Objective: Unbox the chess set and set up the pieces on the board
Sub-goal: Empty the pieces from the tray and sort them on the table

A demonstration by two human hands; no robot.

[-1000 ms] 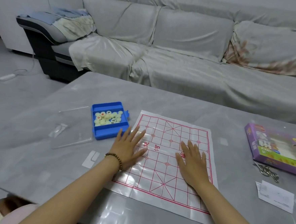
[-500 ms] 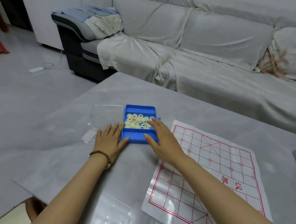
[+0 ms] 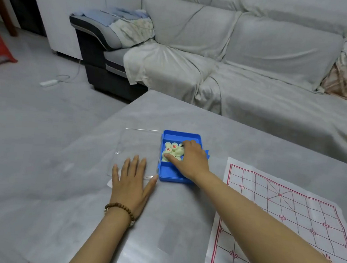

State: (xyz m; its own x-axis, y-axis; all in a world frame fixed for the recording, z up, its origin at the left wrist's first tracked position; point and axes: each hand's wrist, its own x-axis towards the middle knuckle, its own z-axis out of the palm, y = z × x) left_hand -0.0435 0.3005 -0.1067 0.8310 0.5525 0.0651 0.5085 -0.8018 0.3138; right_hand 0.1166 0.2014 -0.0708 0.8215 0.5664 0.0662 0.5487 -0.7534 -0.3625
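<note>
Right grip (image 3: 189, 159) inside blue plastic tray (image 3: 180, 135), fingers curled over cream disc pieces (image 3: 173, 146); clamped or not, can't tell. Left grip (image 3: 131, 181) flat, fingers apart, on grey desk (image 3: 169, 114). Red-gridded paper board (image 3: 286, 211) lies to the right grip's side.

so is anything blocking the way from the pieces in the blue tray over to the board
Nothing visible does. The right hand is on the pieces in the blue tray, and only bare table lies between the tray and the board. The clear lid and left hand sit on the tray's other side.
</note>
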